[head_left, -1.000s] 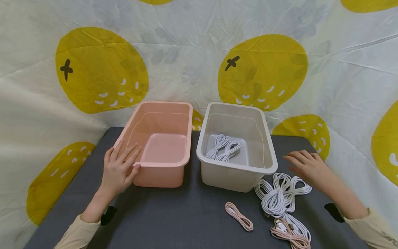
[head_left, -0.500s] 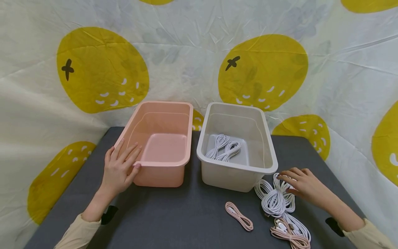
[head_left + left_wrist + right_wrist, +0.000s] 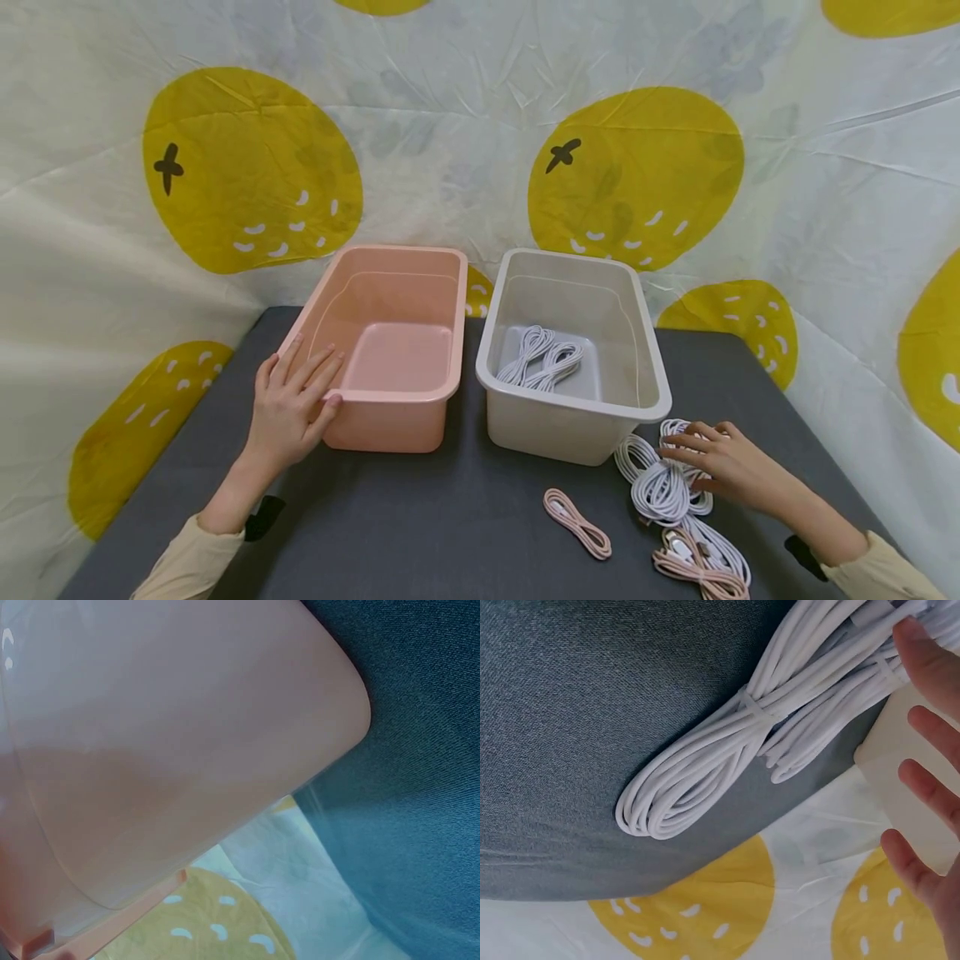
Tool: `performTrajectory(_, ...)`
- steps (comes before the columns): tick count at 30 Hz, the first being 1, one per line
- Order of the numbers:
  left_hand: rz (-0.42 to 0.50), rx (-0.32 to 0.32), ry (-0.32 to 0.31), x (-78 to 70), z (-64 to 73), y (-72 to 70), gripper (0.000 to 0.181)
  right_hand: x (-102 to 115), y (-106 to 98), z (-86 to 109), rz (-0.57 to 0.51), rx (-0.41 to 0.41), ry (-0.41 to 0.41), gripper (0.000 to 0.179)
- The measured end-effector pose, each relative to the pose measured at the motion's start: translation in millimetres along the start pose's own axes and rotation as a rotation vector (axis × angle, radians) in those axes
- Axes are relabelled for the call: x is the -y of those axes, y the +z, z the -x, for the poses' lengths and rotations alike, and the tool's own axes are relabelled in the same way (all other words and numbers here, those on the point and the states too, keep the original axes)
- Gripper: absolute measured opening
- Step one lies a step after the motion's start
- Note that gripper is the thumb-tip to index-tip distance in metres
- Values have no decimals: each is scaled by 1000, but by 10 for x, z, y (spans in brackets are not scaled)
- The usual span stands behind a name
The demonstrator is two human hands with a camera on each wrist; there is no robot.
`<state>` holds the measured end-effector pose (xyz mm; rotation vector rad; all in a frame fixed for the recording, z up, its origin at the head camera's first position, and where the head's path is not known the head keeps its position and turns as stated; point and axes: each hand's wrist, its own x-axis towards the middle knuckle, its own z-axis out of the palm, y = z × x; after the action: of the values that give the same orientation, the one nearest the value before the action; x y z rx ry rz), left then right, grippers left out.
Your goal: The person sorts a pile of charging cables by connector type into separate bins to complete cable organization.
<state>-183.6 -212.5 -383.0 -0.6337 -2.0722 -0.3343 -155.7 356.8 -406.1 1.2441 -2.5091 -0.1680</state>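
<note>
My left hand [image 3: 288, 408] rests on the near left corner of the pink bin [image 3: 393, 396], fingers spread over its rim. Over the pile of coiled white cables [image 3: 663, 487], just right of the beige bin [image 3: 570, 400], my right hand [image 3: 731, 467] hovers with fingers loosely extended. In the right wrist view its fingers [image 3: 934, 795] are spread beside the tied white cables [image 3: 705, 772] and grip nothing; the thumb appears at or just over the cables, contact unclear. Two white cable bundles [image 3: 540, 358] lie inside the beige bin. The pink bin holds nothing visible.
A pink coiled cable [image 3: 577, 523] lies alone on the dark tabletop [image 3: 420, 525]. Another pink cable bundle [image 3: 701, 562] overlaps white cable at the near right. Behind the table hangs a white cloth [image 3: 442, 167] with yellow fruit prints.
My right hand has come down and left, from beside the beige bin's right edge to over the white cable pile. My left hand stays on the pink bin.
</note>
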Motion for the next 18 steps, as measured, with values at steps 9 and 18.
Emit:
performTrajectory(9, -4, 0, 2, 5, 7, 0, 54, 58, 19, 10, -57, 83, 18, 64)
performTrajectory(18, -3, 8, 0, 3, 6, -1, 54, 33, 14, 0, -71, 113, 22, 61)
